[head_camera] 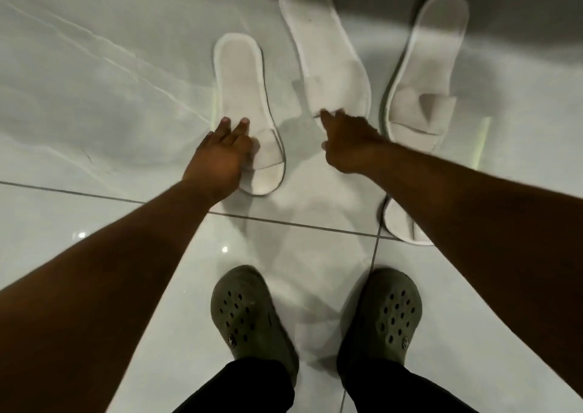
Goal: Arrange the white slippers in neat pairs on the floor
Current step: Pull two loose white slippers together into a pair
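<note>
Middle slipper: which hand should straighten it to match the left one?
Right. The right hand already touches the middle slipper at its strap end; the left hand is occupied on the left slipper.

Glossy, smooth pale floor tiles (94,97) with faint veining reflect small spots of light. On the tiles lie white slippers (246,97) of soft, matt, towel-like cloth with stitched edges. Nearer than the slippers, two olive clogs (249,314) look like matt moulded plastic pierced with holes, under matt black cloth trousers (239,387).
</note>
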Tool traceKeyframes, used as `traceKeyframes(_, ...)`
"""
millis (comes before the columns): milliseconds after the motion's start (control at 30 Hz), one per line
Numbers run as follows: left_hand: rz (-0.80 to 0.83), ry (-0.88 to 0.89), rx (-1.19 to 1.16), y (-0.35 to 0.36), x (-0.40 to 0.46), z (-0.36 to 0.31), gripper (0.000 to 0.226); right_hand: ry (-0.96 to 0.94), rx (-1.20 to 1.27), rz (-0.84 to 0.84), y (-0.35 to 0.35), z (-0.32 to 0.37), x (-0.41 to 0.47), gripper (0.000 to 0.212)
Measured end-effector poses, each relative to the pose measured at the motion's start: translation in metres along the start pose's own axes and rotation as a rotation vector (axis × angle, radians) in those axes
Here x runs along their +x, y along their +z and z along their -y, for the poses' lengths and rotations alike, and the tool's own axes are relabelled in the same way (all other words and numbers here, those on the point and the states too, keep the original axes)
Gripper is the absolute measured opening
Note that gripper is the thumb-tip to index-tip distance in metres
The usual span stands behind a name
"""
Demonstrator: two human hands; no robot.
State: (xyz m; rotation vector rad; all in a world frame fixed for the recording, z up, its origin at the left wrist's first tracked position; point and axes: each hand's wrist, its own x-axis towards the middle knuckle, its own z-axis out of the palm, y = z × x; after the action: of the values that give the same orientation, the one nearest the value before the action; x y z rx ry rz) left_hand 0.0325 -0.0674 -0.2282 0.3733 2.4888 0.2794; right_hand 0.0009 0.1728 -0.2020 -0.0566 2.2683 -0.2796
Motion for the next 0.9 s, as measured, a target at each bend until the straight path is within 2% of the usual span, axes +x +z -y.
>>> traceKeyframes(33,0.028,0.005,0.016,-0.002,-0.005,0.008,0.060,-0.033,0.020,-0.019,0.005,0.003,-0.008,0.052)
traceKeyframes(100,0.065,-0.001,0.018,-0.007,-0.009,0.015,0.067,-0.083,0.022,-0.188,0.007,0.004,-0.017,0.049)
traceKeyframes(167,0.091,-0.014,-0.008,-0.013,-0.007,0.017,0.076,-0.085,-0.005,-0.352,0.002,0.000,-0.012,0.062)
traceKeyframes(200,0.094,-0.013,-0.014,-0.016,-0.004,0.018,0.079,-0.067,-0.019,-0.364,-0.002,-0.005,-0.004,0.073)
traceKeyframes(300,0.083,0.008,0.022,-0.025,0.010,0.024,0.079,-0.043,-0.099,-0.174,-0.015,-0.018,0.025,0.102)
traceKeyframes(367,0.095,0.018,0.052,-0.031,0.018,0.030,0.081,-0.064,-0.134,-0.061,-0.013,-0.020,0.036,0.107)
traceKeyframes(567,0.135,0.005,0.055,-0.036,0.010,0.051,0.085,-0.266,-0.191,0.013,0.022,0.004,0.024,0.102)
traceKeyframes(900,0.079,0.033,-0.013,-0.012,-0.014,0.062,0.078,-0.364,-0.200,0.050,0.033,0.041,0.026,0.099)
